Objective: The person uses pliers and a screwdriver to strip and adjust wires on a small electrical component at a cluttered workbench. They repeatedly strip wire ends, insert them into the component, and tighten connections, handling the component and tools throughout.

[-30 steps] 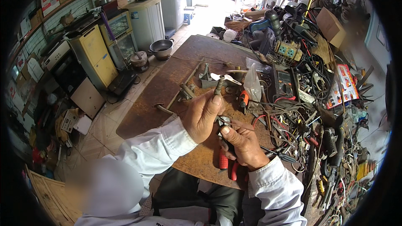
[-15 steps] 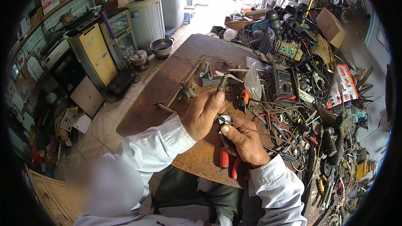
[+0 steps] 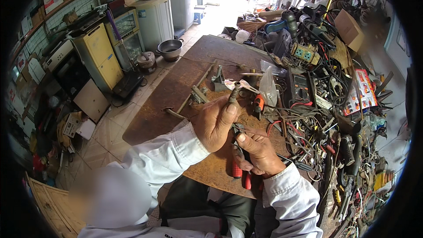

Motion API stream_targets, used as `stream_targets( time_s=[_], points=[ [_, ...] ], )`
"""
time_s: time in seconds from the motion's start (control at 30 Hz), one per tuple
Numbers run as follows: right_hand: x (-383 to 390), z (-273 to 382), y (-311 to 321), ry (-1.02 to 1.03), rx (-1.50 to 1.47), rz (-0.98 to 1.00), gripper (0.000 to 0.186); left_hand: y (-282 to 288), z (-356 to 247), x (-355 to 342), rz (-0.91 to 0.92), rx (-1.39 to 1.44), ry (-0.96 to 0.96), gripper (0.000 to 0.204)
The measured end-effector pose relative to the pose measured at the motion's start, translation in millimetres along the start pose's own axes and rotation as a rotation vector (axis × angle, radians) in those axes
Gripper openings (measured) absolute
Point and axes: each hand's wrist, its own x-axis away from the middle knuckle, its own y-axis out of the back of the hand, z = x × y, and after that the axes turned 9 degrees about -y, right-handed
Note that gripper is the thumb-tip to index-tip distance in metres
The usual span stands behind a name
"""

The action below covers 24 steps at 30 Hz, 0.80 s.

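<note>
My left hand (image 3: 219, 122) is closed around a short ridged metal tube (image 3: 235, 91), its open end pointing up past my thumb. My right hand (image 3: 257, 152) grips a tool that looks like pliers, with dark metal jaws (image 3: 238, 128) and red handles (image 3: 237, 169) below. Those jaws sit right below my left fingers, at the lower end of the tube; my fingers hide whether they touch it. Thin dark wires run off to the right beyond my right thumb. Behind my hands, an orange-and-black tool handle (image 3: 258, 102) lies near a clear plastic bag (image 3: 268, 87).
The rusty brown tabletop (image 3: 152, 101) bears a metal rod frame (image 3: 194, 97) to the left. A multimeter (image 3: 301, 87) and a heap of tangled cables (image 3: 308, 128) crowd the right. On the floor at left stand a grey pot (image 3: 170, 50) and a yellow cabinet (image 3: 99, 57).
My left hand has shifted slightly right and down with the tube. My right hand has turned a little, so more of the dark tool shows and the shiny metal at its tip no longer does.
</note>
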Motion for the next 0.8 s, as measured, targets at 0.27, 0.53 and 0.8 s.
stream_targets(
  time_s=[0.27,0.53,0.8],
  points=[
    [4.8,6.1,2.6,-0.045,-0.149,0.089,0.028,2.0,-3.6,-0.9,0.031,-0.009,-0.026,0.043],
    [4.9,3.9,0.9,-0.021,-0.003,-0.014,0.028,7.6,4.1,1.7,0.083,-0.168,-0.078,0.030],
    [5.1,1.3,-5.7,0.016,0.067,-0.144,0.024,8.7,1.3,3.0,0.114,-0.209,0.000,0.032]
  ],
)
